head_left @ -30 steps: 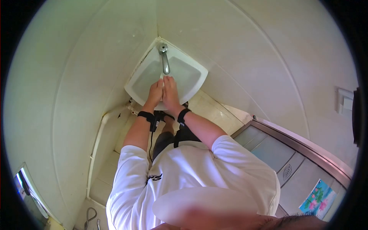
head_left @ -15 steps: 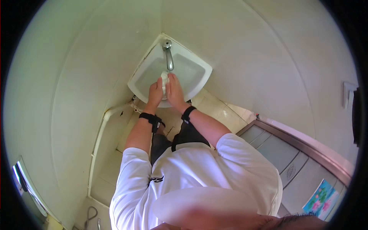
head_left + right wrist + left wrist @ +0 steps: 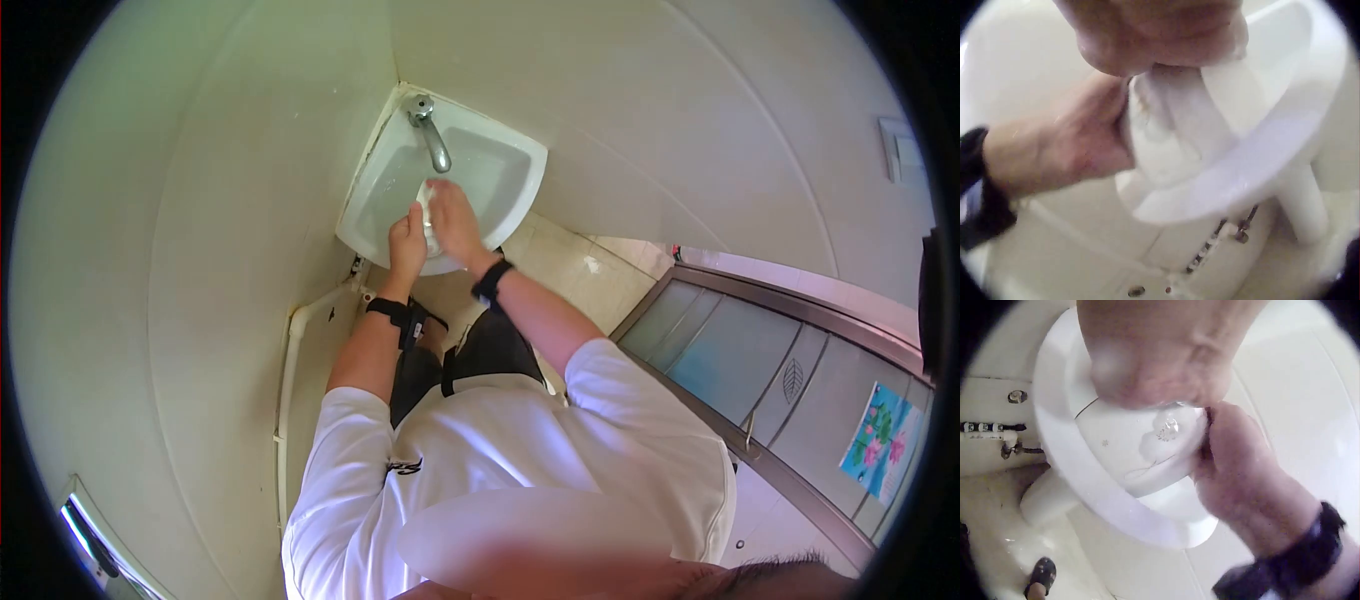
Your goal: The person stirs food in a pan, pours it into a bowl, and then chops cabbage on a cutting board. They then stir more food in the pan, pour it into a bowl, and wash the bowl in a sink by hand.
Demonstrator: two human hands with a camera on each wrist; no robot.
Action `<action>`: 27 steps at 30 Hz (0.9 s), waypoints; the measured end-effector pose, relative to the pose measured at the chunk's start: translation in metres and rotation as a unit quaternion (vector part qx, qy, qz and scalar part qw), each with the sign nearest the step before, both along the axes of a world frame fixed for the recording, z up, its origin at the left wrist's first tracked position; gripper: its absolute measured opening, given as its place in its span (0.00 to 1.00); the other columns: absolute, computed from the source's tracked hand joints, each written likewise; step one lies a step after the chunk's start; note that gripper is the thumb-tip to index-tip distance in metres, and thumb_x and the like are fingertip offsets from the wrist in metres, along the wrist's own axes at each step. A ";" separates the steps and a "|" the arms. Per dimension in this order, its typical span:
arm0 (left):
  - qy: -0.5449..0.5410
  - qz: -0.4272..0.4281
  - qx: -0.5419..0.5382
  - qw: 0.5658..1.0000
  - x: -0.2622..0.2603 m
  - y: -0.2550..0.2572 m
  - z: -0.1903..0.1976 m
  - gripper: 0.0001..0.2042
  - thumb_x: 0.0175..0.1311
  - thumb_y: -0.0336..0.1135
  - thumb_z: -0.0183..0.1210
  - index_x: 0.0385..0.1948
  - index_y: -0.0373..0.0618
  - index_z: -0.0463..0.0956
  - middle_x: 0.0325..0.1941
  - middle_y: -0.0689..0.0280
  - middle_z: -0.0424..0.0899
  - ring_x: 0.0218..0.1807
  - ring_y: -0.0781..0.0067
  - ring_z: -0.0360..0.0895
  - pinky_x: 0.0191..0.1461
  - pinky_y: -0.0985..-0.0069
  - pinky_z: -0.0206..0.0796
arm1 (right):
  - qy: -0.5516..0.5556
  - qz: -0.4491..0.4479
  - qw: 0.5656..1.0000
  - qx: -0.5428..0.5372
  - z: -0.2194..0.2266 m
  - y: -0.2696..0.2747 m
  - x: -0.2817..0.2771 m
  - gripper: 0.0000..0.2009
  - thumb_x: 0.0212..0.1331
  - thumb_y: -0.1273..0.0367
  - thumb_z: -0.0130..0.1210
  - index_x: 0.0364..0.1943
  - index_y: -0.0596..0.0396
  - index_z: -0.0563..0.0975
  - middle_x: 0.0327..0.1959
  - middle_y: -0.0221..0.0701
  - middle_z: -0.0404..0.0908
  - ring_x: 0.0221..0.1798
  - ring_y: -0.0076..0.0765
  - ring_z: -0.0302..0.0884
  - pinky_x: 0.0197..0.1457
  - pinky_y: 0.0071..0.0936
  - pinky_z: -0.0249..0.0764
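Note:
A white, smooth-looking item (image 3: 1116,440) with faint thin lines and small marks is between my hands over the corner sink (image 3: 520,185); its kind I cannot tell. My left hand (image 3: 405,242) grips its side, thumb uppermost, as the right wrist view also shows. My right hand (image 3: 455,222) lies across the item's other side, slightly blurred, its fingers largely hidden. In the right wrist view the white item shows brownish marks near its top. The chrome faucet (image 3: 430,140) curves out just beyond my hands, its spout end close over them.
Pale wall panels meet behind the sink. A white pipe (image 3: 290,370) runs along the left wall. To the right stands a framed door (image 3: 745,345) with a flower picture (image 3: 880,440). A light switch (image 3: 905,150) is on the right wall. Tiled floor (image 3: 585,270) shows below.
My hands were pressed nearly flat together, then parted, showing the white item between them. My right hand has since shifted over the item. The head view has turned, bringing more of the door in.

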State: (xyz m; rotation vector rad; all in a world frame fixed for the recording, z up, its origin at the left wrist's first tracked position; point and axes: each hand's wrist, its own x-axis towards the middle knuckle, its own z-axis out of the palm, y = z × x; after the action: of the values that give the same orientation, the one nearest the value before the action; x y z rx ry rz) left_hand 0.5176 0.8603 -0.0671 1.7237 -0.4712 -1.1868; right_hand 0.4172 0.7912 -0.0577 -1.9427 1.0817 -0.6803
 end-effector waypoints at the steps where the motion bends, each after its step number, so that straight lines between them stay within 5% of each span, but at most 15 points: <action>1: 0.001 -0.015 -0.011 1.000 -0.001 0.005 -0.002 0.27 0.76 0.50 0.43 0.30 0.33 0.80 0.27 0.67 0.80 0.29 0.79 0.73 0.35 0.78 0.66 | 0.000 -0.001 1.000 0.003 -0.009 -0.016 -0.002 0.16 0.68 0.69 0.42 0.54 0.64 0.72 0.57 0.52 0.72 0.59 0.54 0.70 0.64 0.39 0.65; 3: -0.015 -0.009 -0.023 1.000 -0.005 0.008 -0.009 0.27 0.76 0.50 0.43 0.30 0.33 0.79 0.27 0.67 0.80 0.29 0.79 0.73 0.34 0.77 0.66 | -0.023 -0.031 0.906 0.422 -0.023 -0.050 -0.005 0.16 0.69 0.66 0.42 0.49 0.64 0.75 0.51 0.49 0.77 0.52 0.51 0.75 0.59 0.39 0.68; 6: -0.054 0.016 -0.082 0.995 -0.006 0.010 -0.040 0.27 0.75 0.50 0.42 0.35 0.30 0.78 0.30 0.63 0.81 0.31 0.76 0.75 0.37 0.74 0.68 | -0.136 -0.087 0.902 0.400 -0.035 -0.028 -0.001 0.16 0.69 0.65 0.43 0.45 0.64 0.77 0.44 0.46 0.80 0.47 0.49 0.77 0.56 0.37 0.70; 8: -0.080 0.035 -0.119 0.989 -0.005 0.012 -0.035 0.27 0.75 0.51 0.43 0.39 0.28 0.78 0.32 0.58 0.82 0.33 0.73 0.77 0.41 0.71 0.69 | -0.126 -0.030 0.917 0.378 -0.018 -0.009 -0.004 0.17 0.69 0.66 0.42 0.52 0.65 0.74 0.51 0.50 0.76 0.55 0.51 0.74 0.61 0.35 0.67; 10: -0.146 -0.133 -0.015 0.980 0.000 -0.002 0.015 0.27 0.76 0.50 0.41 0.44 0.28 0.76 0.35 0.57 0.82 0.35 0.72 0.77 0.41 0.71 0.70 | -0.103 -0.028 0.994 0.012 -0.004 0.020 -0.004 0.19 0.68 0.68 0.42 0.59 0.63 0.70 0.59 0.51 0.69 0.63 0.56 0.66 0.67 0.37 0.63; 11: -0.148 -0.133 -0.016 0.980 -0.002 -0.002 0.015 0.27 0.76 0.50 0.41 0.44 0.28 0.76 0.35 0.57 0.82 0.35 0.72 0.77 0.41 0.71 0.70 | -0.104 -0.028 0.994 0.010 0.005 0.028 -0.008 0.19 0.68 0.68 0.42 0.59 0.63 0.70 0.59 0.51 0.69 0.63 0.56 0.66 0.67 0.37 0.63; 13: 0.051 -0.016 -0.001 0.999 -0.004 -0.005 0.013 0.26 0.75 0.49 0.42 0.40 0.28 0.77 0.31 0.57 0.82 0.34 0.72 0.77 0.40 0.71 0.69 | 0.051 0.057 0.989 -0.123 0.017 0.029 -0.014 0.21 0.67 0.69 0.42 0.64 0.61 0.65 0.65 0.51 0.61 0.69 0.60 0.57 0.71 0.40 0.58; 17: 0.014 0.023 0.014 1.000 -0.010 -0.007 0.002 0.26 0.75 0.48 0.43 0.34 0.28 0.78 0.27 0.57 0.81 0.31 0.73 0.76 0.39 0.71 0.68 | 0.055 0.065 0.988 -0.127 0.005 -0.001 -0.009 0.20 0.68 0.66 0.43 0.59 0.61 0.70 0.62 0.46 0.68 0.66 0.58 0.62 0.69 0.39 0.61; 19: -0.068 0.002 -0.010 0.998 -0.017 -0.014 0.000 0.27 0.75 0.49 0.44 0.29 0.29 0.78 0.23 0.58 0.80 0.27 0.73 0.74 0.37 0.71 0.67 | 0.083 0.001 0.965 0.249 -0.029 -0.047 -0.003 0.19 0.69 0.62 0.40 0.53 0.61 0.75 0.56 0.47 0.73 0.60 0.58 0.69 0.64 0.39 0.66; 20: -0.069 0.002 -0.007 0.998 -0.020 -0.012 -0.003 0.27 0.75 0.49 0.44 0.29 0.29 0.78 0.23 0.58 0.80 0.27 0.73 0.74 0.37 0.71 0.67 | 0.048 0.030 0.961 0.270 -0.085 -0.067 -0.012 0.20 0.71 0.59 0.38 0.48 0.62 0.76 0.49 0.51 0.77 0.50 0.62 0.75 0.56 0.41 0.70; 22: -0.123 0.005 -0.028 0.992 -0.021 -0.015 -0.007 0.29 0.76 0.51 0.43 0.22 0.32 0.75 0.23 0.65 0.77 0.28 0.78 0.71 0.35 0.73 0.65 | 0.046 0.040 0.910 0.410 -0.073 -0.074 -0.020 0.19 0.71 0.61 0.40 0.50 0.64 0.74 0.52 0.55 0.75 0.53 0.61 0.74 0.57 0.40 0.69; 23: -0.123 0.009 -0.029 0.992 -0.021 -0.017 -0.007 0.29 0.76 0.51 0.43 0.22 0.32 0.75 0.23 0.65 0.77 0.28 0.78 0.71 0.35 0.73 0.65 | 0.048 0.043 0.910 0.409 -0.064 -0.066 -0.019 0.19 0.71 0.61 0.40 0.50 0.64 0.74 0.52 0.55 0.75 0.53 0.61 0.74 0.57 0.40 0.69; 25: -0.077 0.014 -0.012 0.997 -0.020 -0.015 -0.007 0.27 0.75 0.50 0.45 0.28 0.29 0.78 0.22 0.57 0.79 0.26 0.71 0.73 0.36 0.70 0.67 | -0.009 -0.042 0.987 0.156 -0.041 -0.023 -0.016 0.18 0.68 0.64 0.43 0.52 0.66 0.73 0.51 0.54 0.74 0.57 0.59 0.71 0.61 0.39 0.68; 26: -0.079 0.018 -0.014 0.997 -0.015 -0.016 -0.008 0.27 0.75 0.50 0.45 0.28 0.29 0.78 0.22 0.57 0.79 0.26 0.71 0.73 0.36 0.70 0.67 | -0.010 -0.038 0.987 0.154 -0.028 -0.013 -0.014 0.18 0.68 0.64 0.43 0.52 0.66 0.73 0.51 0.54 0.74 0.57 0.59 0.71 0.61 0.39 0.68; 27: -0.091 -0.008 0.021 0.996 -0.012 -0.017 -0.009 0.27 0.74 0.50 0.45 0.29 0.29 0.78 0.22 0.56 0.79 0.26 0.70 0.73 0.36 0.69 0.67 | -0.003 -0.019 1.000 -0.003 -0.020 -0.004 -0.015 0.17 0.67 0.65 0.44 0.51 0.65 0.73 0.50 0.53 0.75 0.56 0.59 0.71 0.61 0.39 0.68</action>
State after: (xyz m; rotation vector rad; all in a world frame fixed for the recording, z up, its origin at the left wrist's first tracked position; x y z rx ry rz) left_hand 0.5057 0.8428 -0.0758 1.8763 -0.5731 -1.0623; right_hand 0.4022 0.7867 -0.0772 -1.9275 1.1165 -0.7106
